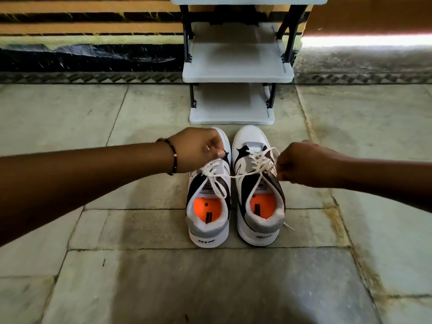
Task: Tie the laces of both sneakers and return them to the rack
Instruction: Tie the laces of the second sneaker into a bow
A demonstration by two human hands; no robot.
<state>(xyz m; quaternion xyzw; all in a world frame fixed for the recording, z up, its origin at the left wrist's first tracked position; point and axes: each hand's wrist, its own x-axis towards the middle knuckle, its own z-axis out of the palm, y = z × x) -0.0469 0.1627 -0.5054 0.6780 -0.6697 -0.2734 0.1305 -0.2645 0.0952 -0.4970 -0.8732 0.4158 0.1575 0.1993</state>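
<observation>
Two white, grey and black sneakers with orange insoles stand side by side on the floor, heels toward me: the left sneaker [208,220] and the right sneaker [259,220]. My left hand [196,149] hovers over the left sneaker's front and pinches a white lace. To the right of the right sneaker's tongue, my right hand [304,163] is closed on the lace too. A strand of lace [240,176] stretches taut across both sneakers between my hands. Loose lace loops hang over both tongues. The shoe rack [236,74] stands just beyond the toes.
The rack has white shelves on a black frame, and its lower shelves hold nothing. It backs onto a striped wall with a dark base. The floor is pale stone tile [163,288]. A brown panel [374,15] leans at the back right. A beaded bracelet [174,157] sits on my left wrist.
</observation>
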